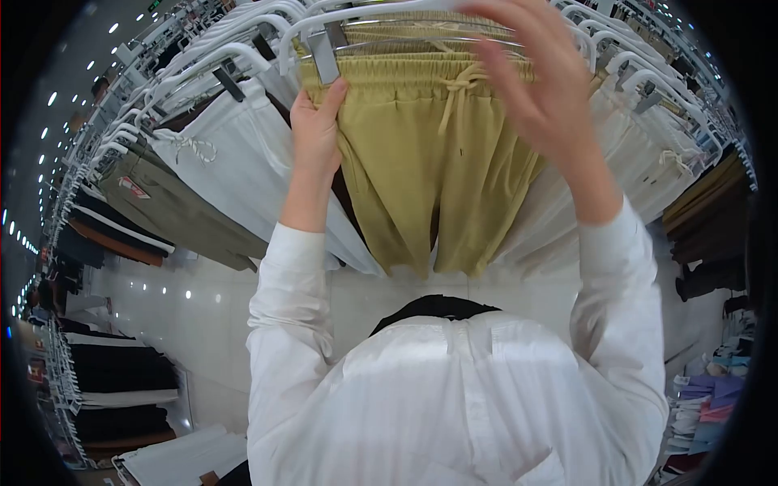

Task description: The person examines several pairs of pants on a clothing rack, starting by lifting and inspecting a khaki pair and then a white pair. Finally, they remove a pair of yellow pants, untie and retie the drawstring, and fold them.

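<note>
A pair of yellow-green drawstring trousers (421,138) hangs by its waistband from a white clip hanger (389,11). My left hand (315,130) grips the left side of the waistband just below a metal clip (323,58), thumb in front. At the right end of the waistband, my right hand (543,85) is raised and slightly blurred. Its thumb and fingers are apart, with the fingertips near the hanger's top bar, and I see nothing held in it. The right clip is hidden behind this hand.
White trousers (235,154) and olive trousers (174,198) hang on the left, cream trousers (600,178) on the right. More racks hold dark garments (121,373) at lower left and folded clothes (713,401) at lower right. Shiny floor tiles (203,324) lie below.
</note>
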{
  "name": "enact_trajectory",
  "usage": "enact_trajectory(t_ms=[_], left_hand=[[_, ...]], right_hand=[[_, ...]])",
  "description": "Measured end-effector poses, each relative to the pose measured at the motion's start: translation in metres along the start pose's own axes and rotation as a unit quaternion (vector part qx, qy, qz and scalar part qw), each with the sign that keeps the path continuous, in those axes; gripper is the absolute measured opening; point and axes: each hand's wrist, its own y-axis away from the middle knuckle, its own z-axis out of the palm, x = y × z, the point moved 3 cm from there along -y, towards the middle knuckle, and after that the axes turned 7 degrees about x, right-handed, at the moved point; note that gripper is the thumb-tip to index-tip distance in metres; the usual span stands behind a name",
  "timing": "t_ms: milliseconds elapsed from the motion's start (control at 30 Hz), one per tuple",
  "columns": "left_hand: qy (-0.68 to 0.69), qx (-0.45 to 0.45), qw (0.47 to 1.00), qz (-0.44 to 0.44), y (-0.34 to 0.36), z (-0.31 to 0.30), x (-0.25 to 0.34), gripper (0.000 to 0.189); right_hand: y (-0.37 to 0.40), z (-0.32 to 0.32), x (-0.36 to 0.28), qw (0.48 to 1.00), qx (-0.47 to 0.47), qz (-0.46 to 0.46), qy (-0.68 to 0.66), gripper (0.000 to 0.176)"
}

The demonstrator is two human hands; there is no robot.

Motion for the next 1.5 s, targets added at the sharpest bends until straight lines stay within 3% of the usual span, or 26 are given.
enact_trajectory(t_ms=[67, 133, 167, 233, 267, 333, 367, 433, 467, 533, 567, 633, 800, 900, 967, 1000, 1133, 1200, 1267, 1300, 1333, 1400, 1433, 1500], left_hand=[[0.005, 0.005, 1.000, -0.005, 0.003, -0.002, 0.000, 0.026], [0.011, 0.011, 1.000, -0.009, 0.007, -0.002, 0.002, 0.026], [0.008, 0.016, 1.000, -0.006, 0.009, -0.002, 0.005, 0.024], [0.007, 0.023, 1.000, -0.008, 0.012, -0.003, 0.011, 0.023], [0.011, 0.014, 1.000, 0.007, 0.013, -0.002, 0.016, 0.022], [0.016, 0.012, 1.000, 0.018, 0.016, -0.002, 0.021, 0.021], [0.005, 0.003, 1.000, 0.023, 0.017, -0.002, 0.023, 0.020], [-0.007, -0.007, 1.000, 0.026, 0.019, -0.006, 0.023, 0.019], [-0.004, -0.013, 1.000, 0.021, 0.019, -0.008, 0.023, 0.019], [0.001, -0.022, 1.000, 0.014, 0.018, -0.010, 0.022, 0.019], [-0.014, -0.023, 1.000, 0.009, 0.019, -0.010, 0.023, 0.019], [-0.022, -0.035, 0.999, 0.002, 0.019, -0.009, 0.024, 0.020], [-0.087, -0.045, 0.991, -0.090, 0.029, -0.013, 0.022, 0.024], [-0.193, -0.080, 0.966, -0.151, 0.048, -0.028, 0.001, 0.024], [-0.165, -0.080, 0.976, -0.116, 0.063, -0.036, -0.001, 0.023], [-0.142, -0.064, 0.984, -0.082, 0.069, -0.041, 0.003, 0.023], [-0.182, -0.090, 0.976, -0.080, 0.089, -0.047, 0.017, 0.022], [-0.197, -0.116, 0.971, -0.072, 0.095, -0.055, 0.014, 0.021], [-0.182, -0.102, 0.976, -0.067, 0.099, -0.062, 0.017, 0.021], [-0.169, -0.085, 0.980, -0.066, 0.102, -0.065, 0.019, 0.021], [-0.167, -0.079, 0.981, -0.063, 0.103, -0.068, 0.020, 0.021], [-0.189, -0.086, 0.976, -0.065, 0.106, -0.071, 0.023, 0.022], [-0.195, -0.083, 0.975, -0.067, 0.109, -0.071, 0.025, 0.022], [-0.207, -0.094, 0.972, -0.055, 0.113, -0.067, 0.029, 0.023]], right_hand=[[-0.031, 0.043, -0.022, 0.994, -0.095, -0.012, -0.053, 0.026], [-0.055, 0.082, -0.032, 0.968, -0.235, -0.061, 0.066, 0.018], [-0.054, 0.090, -0.032, 0.967, -0.237, -0.059, 0.066, 0.018], [-0.045, 0.099, -0.041, 0.977, -0.110, -0.147, 0.109, 0.025], [-0.039, 0.104, -0.044, 0.976, -0.116, -0.149, 0.106, 0.025], [-0.029, 0.106, -0.040, 0.987, -0.071, 0.001, 0.143, 0.026], [-0.026, 0.107, -0.041, 0.987, -0.076, 0.002, 0.139, 0.026], [-0.022, 0.110, -0.033, 0.977, -0.146, 0.121, 0.092, 0.028], [-0.021, 0.114, -0.028, 0.977, -0.148, 0.123, 0.092, 0.028], [-0.023, 0.120, -0.024, 0.980, -0.128, 0.083, -0.125, 0.032], [-0.023, 0.121, -0.021, 0.981, -0.127, 0.084, -0.119, 0.032], [-0.025, 0.123, -0.017, 0.949, -0.168, 0.179, -0.200, 0.035], [-0.026, 0.115, -0.023, 0.929, -0.230, 0.246, -0.156, 0.032], [-0.030, 0.118, -0.028, 0.936, -0.199, 0.230, -0.176, 0.036], [-0.038, 0.114, -0.036, 0.919, -0.190, 0.247, -0.240, 0.045], [-0.038, 0.117, -0.036, 0.922, -0.185, 0.250, -0.232, 0.045], [-0.019, 0.124, -0.036, 0.964, -0.129, 0.205, -0.106, 0.034], [-0.006, 0.095, -0.042, 0.989, 0.148, 0.008, -0.009, 0.027], [0.014, 0.056, -0.022, 0.981, 0.181, -0.045, 0.048, 0.026], [0.027, 0.029, -0.018, 0.970, 0.223, -0.018, 0.090, 0.023], [0.037, 0.005, -0.008, 0.961, 0.205, 0.092, 0.163, 0.026], [0.059, -0.013, 0.035, 0.933, 0.216, 0.284, 0.044, 0.026], [0.069, -0.013, 0.054, 0.932, 0.216, 0.289, 0.040, 0.026], [0.081, -0.002, 0.082, 0.901, 0.147, 0.386, -0.132, 0.027]])
